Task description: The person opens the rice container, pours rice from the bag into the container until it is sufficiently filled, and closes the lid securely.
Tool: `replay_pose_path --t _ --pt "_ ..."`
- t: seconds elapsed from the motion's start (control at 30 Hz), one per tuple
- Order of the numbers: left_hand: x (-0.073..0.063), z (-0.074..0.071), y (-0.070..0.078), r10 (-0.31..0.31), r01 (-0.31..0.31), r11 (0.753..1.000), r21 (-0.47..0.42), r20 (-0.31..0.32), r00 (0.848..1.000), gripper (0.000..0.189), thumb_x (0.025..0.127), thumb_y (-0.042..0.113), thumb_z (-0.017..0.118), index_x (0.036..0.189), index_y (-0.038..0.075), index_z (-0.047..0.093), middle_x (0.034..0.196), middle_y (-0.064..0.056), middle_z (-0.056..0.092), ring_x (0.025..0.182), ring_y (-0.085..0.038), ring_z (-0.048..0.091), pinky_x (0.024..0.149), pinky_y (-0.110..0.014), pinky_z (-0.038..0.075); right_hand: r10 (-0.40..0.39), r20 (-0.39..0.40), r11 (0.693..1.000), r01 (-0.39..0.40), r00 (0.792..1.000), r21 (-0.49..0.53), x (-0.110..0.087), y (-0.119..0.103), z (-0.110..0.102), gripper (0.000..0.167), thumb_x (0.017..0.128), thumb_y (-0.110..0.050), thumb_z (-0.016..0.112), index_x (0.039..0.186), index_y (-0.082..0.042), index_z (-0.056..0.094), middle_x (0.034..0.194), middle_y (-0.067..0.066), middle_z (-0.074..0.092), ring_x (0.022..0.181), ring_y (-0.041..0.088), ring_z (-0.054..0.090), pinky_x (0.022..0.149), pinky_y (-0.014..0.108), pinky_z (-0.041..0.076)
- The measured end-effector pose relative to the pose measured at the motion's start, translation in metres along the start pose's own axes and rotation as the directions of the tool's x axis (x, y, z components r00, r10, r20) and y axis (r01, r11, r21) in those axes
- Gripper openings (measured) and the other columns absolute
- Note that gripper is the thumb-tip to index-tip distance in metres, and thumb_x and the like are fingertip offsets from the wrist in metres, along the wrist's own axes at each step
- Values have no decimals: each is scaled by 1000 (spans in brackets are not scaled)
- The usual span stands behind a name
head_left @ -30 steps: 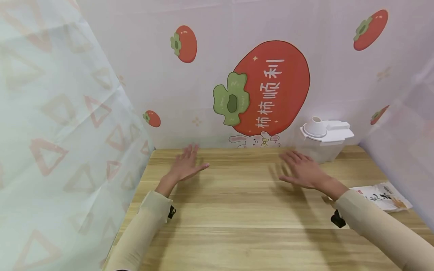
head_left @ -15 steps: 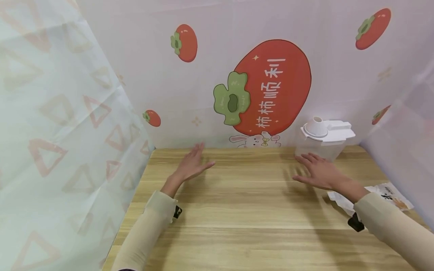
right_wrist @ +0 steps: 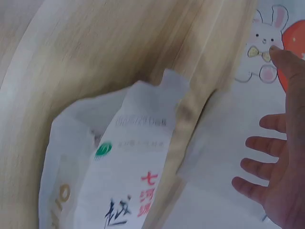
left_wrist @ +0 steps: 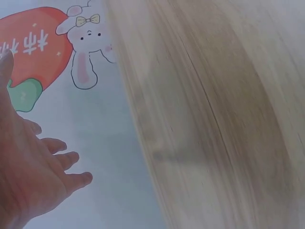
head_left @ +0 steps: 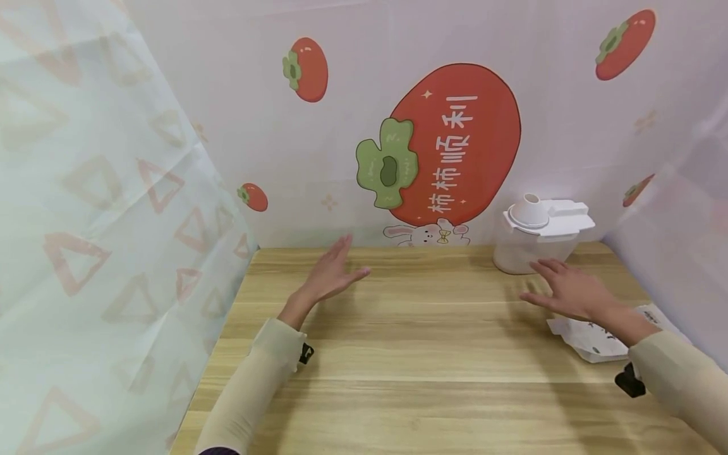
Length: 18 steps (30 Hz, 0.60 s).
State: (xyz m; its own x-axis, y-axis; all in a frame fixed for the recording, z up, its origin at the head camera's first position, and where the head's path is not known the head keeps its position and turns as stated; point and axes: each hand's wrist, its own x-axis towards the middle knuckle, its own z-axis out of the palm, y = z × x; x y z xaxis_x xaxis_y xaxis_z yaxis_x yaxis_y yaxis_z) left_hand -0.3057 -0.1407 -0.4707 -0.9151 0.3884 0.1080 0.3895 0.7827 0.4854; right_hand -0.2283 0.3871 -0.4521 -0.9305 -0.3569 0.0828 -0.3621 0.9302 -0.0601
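Note:
My left hand (head_left: 328,272) is held over the back left of the wooden table, fingers extended and thumb spread, holding nothing. In the left wrist view the same hand (left_wrist: 28,171) shows its fingers apart. My right hand (head_left: 571,291) hovers at the right with spread fingers and nothing in it. Just behind its fingertips stands a translucent container (head_left: 514,249) with a white lid (head_left: 569,221) and a cone-shaped white cap on top. A white printed bag (head_left: 594,341) lies under the right wrist, partly hidden by it; the right wrist view shows the bag (right_wrist: 128,162) with printed characters.
The wooden table (head_left: 398,354) meets a fabric wall (head_left: 341,145) printed with persimmons and a rabbit at its back edge. Side curtains (head_left: 85,253) close in on the left and right. Black wrist cameras (head_left: 630,380) sit on both cuffs.
My right hand has moved to the right, from left of the container to in front of it and over the bag. The left hand has shifted slightly right.

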Motion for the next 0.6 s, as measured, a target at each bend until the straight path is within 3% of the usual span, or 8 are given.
replay_pose_path --t 0.17,0.4,0.5,0.6 --pt "6 4 7 26 -26 999 -21 -24 999 107 99 68 60 171 7 10 176 -19 16 163 -35 17 130 -55 20 68 40 998 -69 997 12 -8 20 -6 89 98 -62 65 150 8 50 148 38 48 127 63 53 81 72 55" --pt "15 11 19 40 -42 995 -86 -30 999 107 98 71 58 171 10 9 178 -13 14 163 -29 16 131 -50 20 130 25 988 -132 991 77 -10 47 -14 86 100 -58 65 151 8 48 148 42 48 130 65 49 98 76 45" --pt "20 15 25 49 -52 991 -124 -25 998 107 98 71 58 172 11 8 178 -10 13 164 -26 15 131 -47 19 159 16 979 -159 987 130 -11 58 -16 82 101 -56 65 154 3 46 148 42 48 131 64 47 99 78 42" --pt "25 18 33 59 -63 982 -176 -24 998 107 98 70 60 172 12 9 179 -8 12 164 -25 15 131 -47 19 198 58 963 -205 978 172 -12 68 -21 85 102 -58 61 159 2 39 153 42 42 133 67 42 96 82 40"
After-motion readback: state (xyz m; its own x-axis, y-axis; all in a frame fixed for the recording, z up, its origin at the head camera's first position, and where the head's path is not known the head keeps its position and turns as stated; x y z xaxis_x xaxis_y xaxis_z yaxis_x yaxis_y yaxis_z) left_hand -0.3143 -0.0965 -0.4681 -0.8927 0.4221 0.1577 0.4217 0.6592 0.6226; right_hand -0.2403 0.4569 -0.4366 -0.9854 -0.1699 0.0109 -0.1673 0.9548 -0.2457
